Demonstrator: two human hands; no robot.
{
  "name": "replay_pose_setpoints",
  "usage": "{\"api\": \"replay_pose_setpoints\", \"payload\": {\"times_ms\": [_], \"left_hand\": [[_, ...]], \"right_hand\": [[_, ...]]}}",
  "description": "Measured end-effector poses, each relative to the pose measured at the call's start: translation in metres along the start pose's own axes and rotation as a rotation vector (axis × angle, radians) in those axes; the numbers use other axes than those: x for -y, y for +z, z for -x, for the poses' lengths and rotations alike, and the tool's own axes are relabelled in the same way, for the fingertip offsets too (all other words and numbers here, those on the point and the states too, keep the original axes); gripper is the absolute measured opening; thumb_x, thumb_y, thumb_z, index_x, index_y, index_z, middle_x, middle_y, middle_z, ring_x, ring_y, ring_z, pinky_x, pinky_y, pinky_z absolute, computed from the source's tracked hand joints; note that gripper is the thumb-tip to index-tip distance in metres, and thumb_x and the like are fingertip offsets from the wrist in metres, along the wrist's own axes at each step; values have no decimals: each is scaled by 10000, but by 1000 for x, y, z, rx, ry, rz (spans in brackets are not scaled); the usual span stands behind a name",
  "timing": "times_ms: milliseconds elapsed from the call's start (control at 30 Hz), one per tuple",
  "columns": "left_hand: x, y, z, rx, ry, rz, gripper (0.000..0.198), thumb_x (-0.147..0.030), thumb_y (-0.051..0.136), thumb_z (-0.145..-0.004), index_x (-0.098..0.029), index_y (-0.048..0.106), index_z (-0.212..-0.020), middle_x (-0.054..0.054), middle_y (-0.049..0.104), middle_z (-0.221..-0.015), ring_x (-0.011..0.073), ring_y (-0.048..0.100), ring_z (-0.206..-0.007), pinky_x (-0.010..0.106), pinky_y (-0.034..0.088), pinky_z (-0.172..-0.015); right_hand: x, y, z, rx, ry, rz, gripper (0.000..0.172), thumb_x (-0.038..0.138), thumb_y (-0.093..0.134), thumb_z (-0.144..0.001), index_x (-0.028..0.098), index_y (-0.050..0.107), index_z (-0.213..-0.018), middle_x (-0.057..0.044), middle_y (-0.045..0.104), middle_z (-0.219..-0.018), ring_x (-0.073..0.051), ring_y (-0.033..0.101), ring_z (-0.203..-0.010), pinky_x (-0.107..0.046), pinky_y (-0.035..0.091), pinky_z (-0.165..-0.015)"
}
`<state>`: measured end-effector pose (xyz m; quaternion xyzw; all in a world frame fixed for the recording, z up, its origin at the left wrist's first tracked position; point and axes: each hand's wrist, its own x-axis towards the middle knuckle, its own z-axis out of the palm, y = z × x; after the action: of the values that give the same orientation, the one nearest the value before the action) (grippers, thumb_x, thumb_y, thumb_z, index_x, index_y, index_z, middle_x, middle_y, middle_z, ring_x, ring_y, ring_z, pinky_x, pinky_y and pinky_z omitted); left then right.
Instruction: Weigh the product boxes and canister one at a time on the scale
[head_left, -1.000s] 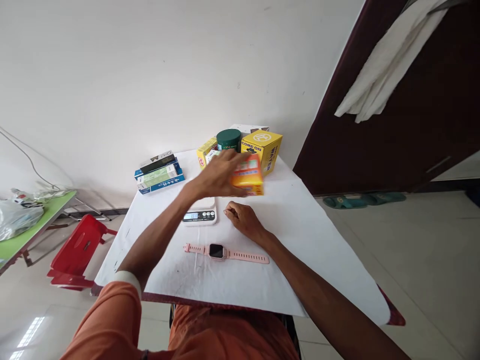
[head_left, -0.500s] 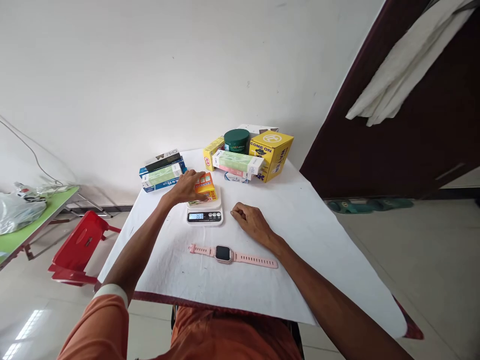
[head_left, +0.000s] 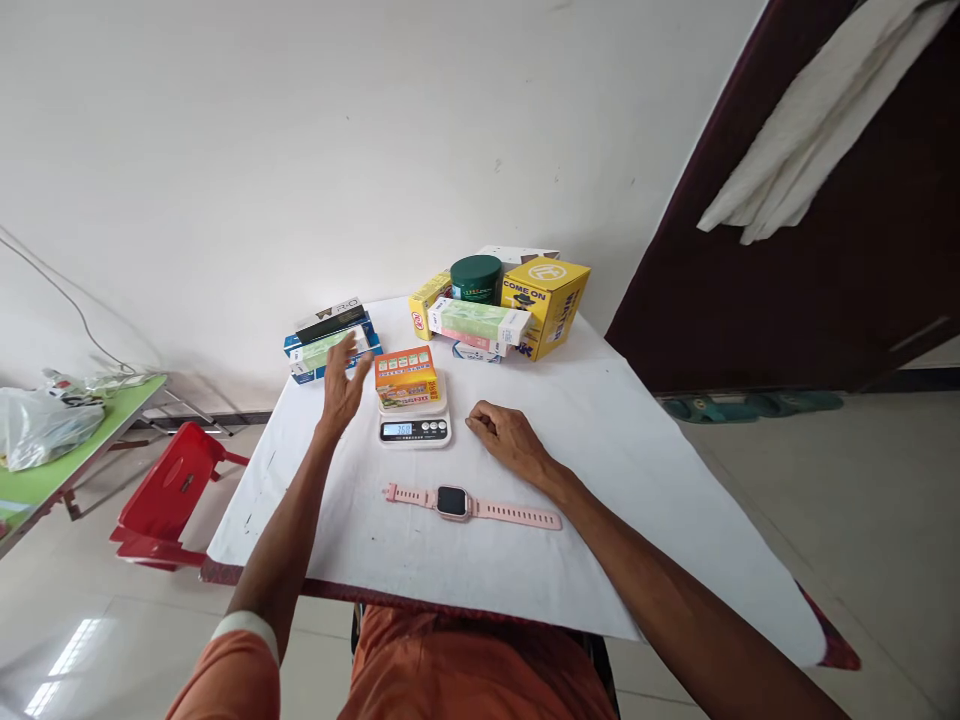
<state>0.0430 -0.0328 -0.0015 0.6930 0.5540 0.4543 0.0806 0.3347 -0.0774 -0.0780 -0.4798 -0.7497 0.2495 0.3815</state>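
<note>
An orange and yellow box (head_left: 406, 378) rests on the white digital kitchen scale (head_left: 415, 430), whose lit display shows digits. Just left of the box, my left hand (head_left: 343, 385) is raised with its fingers apart, holding nothing. Behind that hand lie a blue box (head_left: 304, 377), a pale green box (head_left: 311, 353) and a black box (head_left: 330, 325), stacked together. My right hand (head_left: 510, 440) rests on the table right of the scale, fingers curled in, with nothing visible in them. A pink-strapped smartwatch (head_left: 452, 502) lies flat in front of the scale.
At the back stand a green-lidded jar (head_left: 476, 280), a yellow box (head_left: 546, 305), a smaller yellow box (head_left: 429, 305) and a light green box (head_left: 480, 322). The white-covered table (head_left: 637, 520) meets the wall. A red chair (head_left: 169, 490) and a green table (head_left: 97, 425) are left.
My left hand has let go of the orange and yellow box and moved left, its fingers opening. The box stays on the scale. My right hand keeps its place on the table.
</note>
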Motion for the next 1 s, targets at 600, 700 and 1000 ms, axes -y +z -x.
{"api": "replay_pose_setpoints", "payload": {"times_ms": [600,700,1000], "left_hand": [[41,21,45,-184,-288,14,611,-642,341,-1039,-195,503,-1422,171,621,-1352,271,610,-1224,445,509,-1024],[37,18,42,-149,-226,8,639,-659,378,-1028,-218,444,-1485,174,591,-1393,274,606,-1237,457,501,-1038],[-9,14,-13,364,111,-281,926,-675,782,-776,-265,437,-1531,156,518,-1499,385,441,-1445,582,300,-1214]], "right_hand": [[-1,0,2,13,11,16,211,364,516,-934,226,569,-784,-16,660,-692,-174,584,-646,-290,423,-659],[-2,0,2,8,8,12,206,356,521,-932,225,575,-783,-16,664,-688,-172,576,-634,-289,417,-647],[1,-1,2,3,21,26,186,342,539,-921,225,598,-789,-25,687,-702,-178,585,-632,-294,431,-647]]}}
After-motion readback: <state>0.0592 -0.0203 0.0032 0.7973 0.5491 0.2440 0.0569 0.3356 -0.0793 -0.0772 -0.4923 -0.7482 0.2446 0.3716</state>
